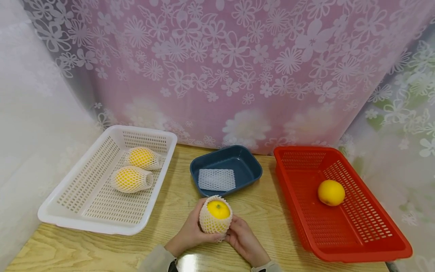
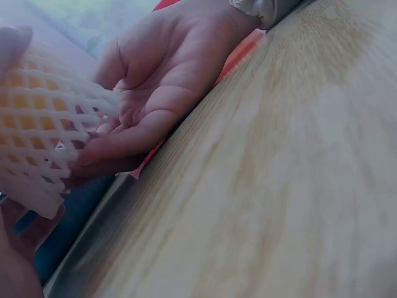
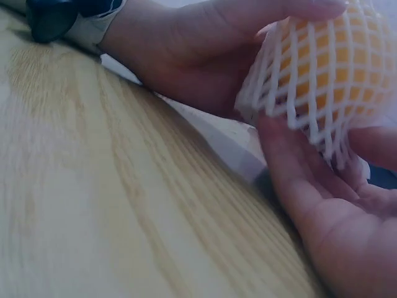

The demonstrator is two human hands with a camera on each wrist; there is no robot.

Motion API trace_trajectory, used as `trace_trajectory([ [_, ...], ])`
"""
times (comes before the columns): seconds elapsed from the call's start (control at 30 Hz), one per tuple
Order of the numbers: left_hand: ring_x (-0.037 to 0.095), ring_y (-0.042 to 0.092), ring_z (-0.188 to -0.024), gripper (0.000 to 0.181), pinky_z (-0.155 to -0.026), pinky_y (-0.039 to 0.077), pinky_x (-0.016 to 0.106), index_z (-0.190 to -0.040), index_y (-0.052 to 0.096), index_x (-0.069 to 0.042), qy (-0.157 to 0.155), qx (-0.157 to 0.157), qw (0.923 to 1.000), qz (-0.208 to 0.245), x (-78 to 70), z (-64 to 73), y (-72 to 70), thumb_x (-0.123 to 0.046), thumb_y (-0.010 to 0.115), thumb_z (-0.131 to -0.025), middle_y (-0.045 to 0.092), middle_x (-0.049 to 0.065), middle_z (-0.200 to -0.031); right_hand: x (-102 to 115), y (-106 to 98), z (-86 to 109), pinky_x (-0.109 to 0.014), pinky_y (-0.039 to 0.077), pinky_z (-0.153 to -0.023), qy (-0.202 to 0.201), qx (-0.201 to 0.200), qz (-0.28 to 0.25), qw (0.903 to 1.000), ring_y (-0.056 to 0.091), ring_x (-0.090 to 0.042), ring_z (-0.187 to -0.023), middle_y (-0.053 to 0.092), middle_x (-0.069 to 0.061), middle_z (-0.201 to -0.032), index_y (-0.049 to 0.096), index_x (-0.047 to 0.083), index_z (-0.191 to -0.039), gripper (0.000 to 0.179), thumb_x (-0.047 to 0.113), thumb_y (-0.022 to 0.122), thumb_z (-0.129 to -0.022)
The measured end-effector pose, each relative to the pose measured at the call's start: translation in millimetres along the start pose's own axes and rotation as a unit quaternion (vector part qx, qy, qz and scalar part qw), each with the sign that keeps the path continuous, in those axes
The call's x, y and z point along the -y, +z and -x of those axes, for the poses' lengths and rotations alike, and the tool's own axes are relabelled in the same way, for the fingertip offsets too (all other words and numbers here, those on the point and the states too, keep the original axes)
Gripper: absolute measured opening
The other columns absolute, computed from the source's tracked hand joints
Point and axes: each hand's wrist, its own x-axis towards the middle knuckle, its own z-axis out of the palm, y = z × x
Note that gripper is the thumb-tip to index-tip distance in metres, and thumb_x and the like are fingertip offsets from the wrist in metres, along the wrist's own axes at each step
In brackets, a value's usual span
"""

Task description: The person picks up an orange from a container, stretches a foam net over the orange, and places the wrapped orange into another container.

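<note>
A round yellow fruit (image 1: 218, 210), citrus-like with a small green stem mark, sits in a white foam net sleeve (image 1: 213, 226) above the table's near side. The fruit's top shows through the sleeve's open upper end. My left hand (image 1: 193, 231) grips the sleeved fruit from the left, thumb across its near side. At the lower right, my right hand (image 1: 245, 238) pinches the sleeve's bottom edge; in the right wrist view that loose mesh edge (image 3: 332, 146) lies between thumb and fingers. The left wrist view shows the right palm (image 2: 167, 74) turned partly upward beside the mesh.
On the left, a white basket (image 1: 96, 229) holds two yellow fruits in foam nets (image 1: 130, 180). A blue tray (image 1: 247, 170) behind my hands contains a flat foam net (image 1: 216, 180). The red basket (image 1: 357, 254) at right holds one bare yellow fruit (image 1: 331, 192). A floral curtain (image 1: 217, 75) hangs behind.
</note>
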Motion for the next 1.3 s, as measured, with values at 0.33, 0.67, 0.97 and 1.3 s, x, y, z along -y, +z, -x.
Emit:
trace_trajectory([
  [0.33,0.02,0.056,-0.112,0.087,-0.099,0.043,0.028,-0.145,0.037,-0.011,0.037,-0.027,0.9984,0.033,4.0,1.0,-2.4,-0.012,0.085,-0.072,0.055,0.011,-0.13,-5.5,5.2,-2.2,-0.035,0.051,-0.093,-0.043,-0.045,0.051,0.9968,0.059,-0.019,-0.111,0.057,-0.007,-0.129,0.04,0.007,-0.141,0.039,0.01,0.05,-0.103],
  [0.67,0.017,0.058,-0.106,0.079,-0.093,0.048,0.03,-0.142,0.041,-0.005,0.061,-0.025,0.996,0.061,8.2,-0.5,-3.6,-0.017,0.081,-0.075,0.057,0.012,-0.123,-8.6,7.2,1.2,-0.032,0.048,-0.099,-0.262,-0.071,0.189,0.9437,0.052,-0.021,-0.126,0.052,-0.013,-0.136,0.029,-0.01,-0.143,0.046,0.002,0.047,-0.102],
  [0.97,0.015,0.062,-0.094,0.062,-0.08,0.055,0.034,-0.136,0.048,-0.008,-0.008,0.054,0.996,0.071,9.1,-0.7,-1.7,-0.019,0.074,-0.082,0.063,0.009,-0.114,-11.0,3.5,4.0,-0.03,0.039,-0.108,-0.269,0.041,0.221,0.9365,0.039,-0.02,-0.138,0.033,-0.013,-0.154,0.024,0.001,-0.153,0.077,0.011,0.07,-0.092],
  [1.3,0.017,0.061,-0.099,0.062,-0.085,0.053,0.032,-0.139,0.045,-0.012,-0.078,0.079,0.99,0.086,2.9,-3.5,-0.6,-0.026,0.072,-0.085,0.06,0.009,-0.12,-9.0,5.6,3.1,-0.037,0.048,-0.098,-0.233,0.029,0.224,0.9458,0.051,-0.027,-0.126,0.034,-0.02,-0.149,0.01,0.011,-0.155,0.096,0.0,0.075,-0.085],
])
